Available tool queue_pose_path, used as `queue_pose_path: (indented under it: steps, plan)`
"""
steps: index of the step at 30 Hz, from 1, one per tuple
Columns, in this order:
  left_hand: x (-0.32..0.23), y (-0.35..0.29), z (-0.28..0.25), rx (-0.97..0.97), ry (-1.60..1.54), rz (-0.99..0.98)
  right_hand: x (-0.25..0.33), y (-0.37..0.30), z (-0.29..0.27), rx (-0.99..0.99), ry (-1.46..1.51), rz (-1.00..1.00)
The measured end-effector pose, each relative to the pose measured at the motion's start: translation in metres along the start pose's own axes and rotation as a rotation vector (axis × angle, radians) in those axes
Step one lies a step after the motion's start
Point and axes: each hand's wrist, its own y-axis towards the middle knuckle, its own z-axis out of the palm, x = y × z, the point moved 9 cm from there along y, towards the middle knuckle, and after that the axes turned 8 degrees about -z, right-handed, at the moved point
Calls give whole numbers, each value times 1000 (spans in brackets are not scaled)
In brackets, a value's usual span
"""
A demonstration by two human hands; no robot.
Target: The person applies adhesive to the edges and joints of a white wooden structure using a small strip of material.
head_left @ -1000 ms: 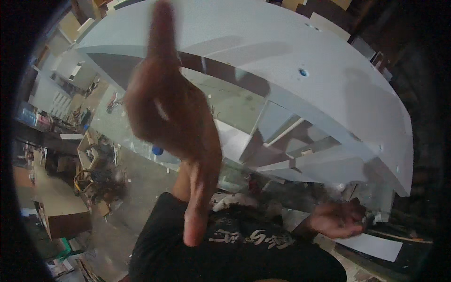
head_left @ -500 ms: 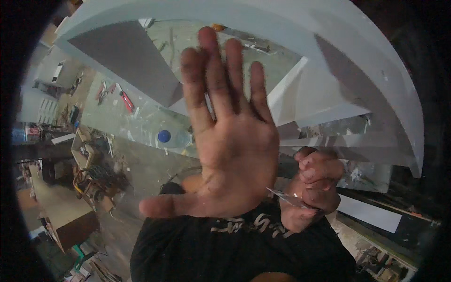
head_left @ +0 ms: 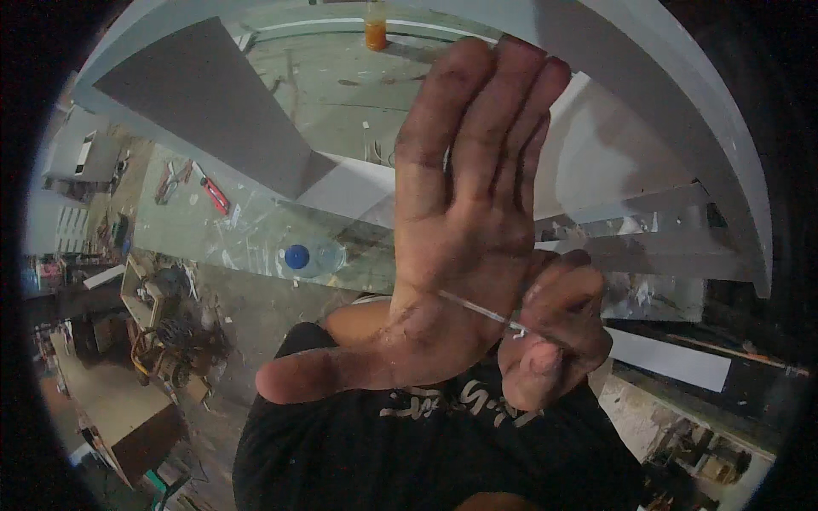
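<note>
My left hand (head_left: 464,247) is raised in the middle of the view, palm facing up at me. Its fingers lie close together and lean right, while the thumb sticks out to the left. Beside its wrist, my right hand (head_left: 558,328) is closed, with thumb and fingers pinching a thin flat piece (head_left: 477,308). That piece shows nearly edge-on as a pale strip whose tip reaches across the left palm; whether it touches is unclear, and so is its kind. Behind both hands stands a large white curved frame (head_left: 656,77) with grey and white panels.
A clear bottle with a blue cap (head_left: 297,256) lies on the pale green tabletop (head_left: 247,247). Left of it are a red utility knife (head_left: 215,195) and pliers (head_left: 170,181). A container of orange liquid (head_left: 375,34) stands at the far side. Wooden boards (head_left: 111,400) and clutter are at left.
My left fingers have come together and tilted right. The thin piece in my right hand has turned edge-on and now overlaps the left palm. The view has shifted, revealing the orange container more fully.
</note>
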Motion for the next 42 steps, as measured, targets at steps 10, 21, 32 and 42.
queue_pose_path:
  steps: [10, 21, 32, 42]
  plan:
    - [5, -1, -17, 464, 46, -80, -21, -21, -10, -417, -85, 151]
    - [11, -9, -25, 620, 286, -321, -19, -18, -8, -518, -134, 124]
    - [-8, -2, -33, 469, 870, -281, -35, -30, -5, -274, -161, 225]
    - [-13, -3, -20, 715, 1125, 1, -78, -86, 41, -458, 545, 586]
